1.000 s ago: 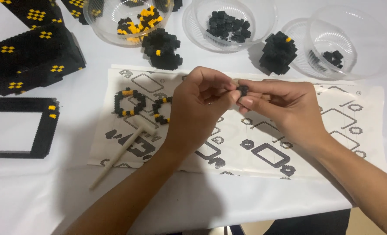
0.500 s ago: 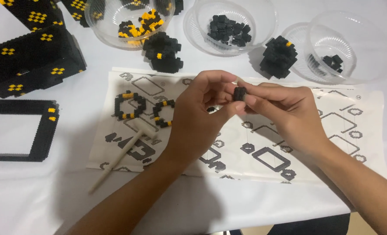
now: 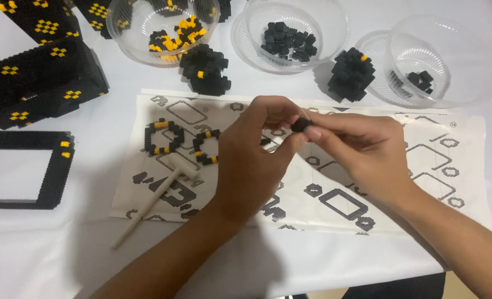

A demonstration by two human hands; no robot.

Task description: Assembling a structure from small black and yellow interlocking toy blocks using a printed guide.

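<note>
Head view: the left hand [image 3: 254, 158] and right hand [image 3: 362, 149] meet above the instruction sheet [image 3: 423, 182], fingertips of both pressed together on a small black piece [image 3: 300, 124] held between them, clear of the table. Whether it is one brick or several joined is too small to tell.

As for progress, much looks already built: a large black block with yellow dots [image 3: 35, 83] stands at the far left, a flat black frame [image 3: 24, 171] lies below it, and two black clumps [image 3: 204, 69] [image 3: 351, 73] sit near the bowls. Two small black-and-yellow rings [image 3: 163, 135] [image 3: 206, 147] rest on the sheet just left of the left hand (they appear to be the sub-assemblies currently under way).

What is left, judging by supplies: the left bowl [image 3: 130, 22] holds mixed yellow and black bricks, the middle bowl [image 3: 334, 27] a pile of black ones, the right bowl [image 3: 467, 72] only a few. So a fair share of pieces remains unplaced. A pale wooden mallet [image 3: 152, 202] lies untouched on the sheet's lower left.
</note>
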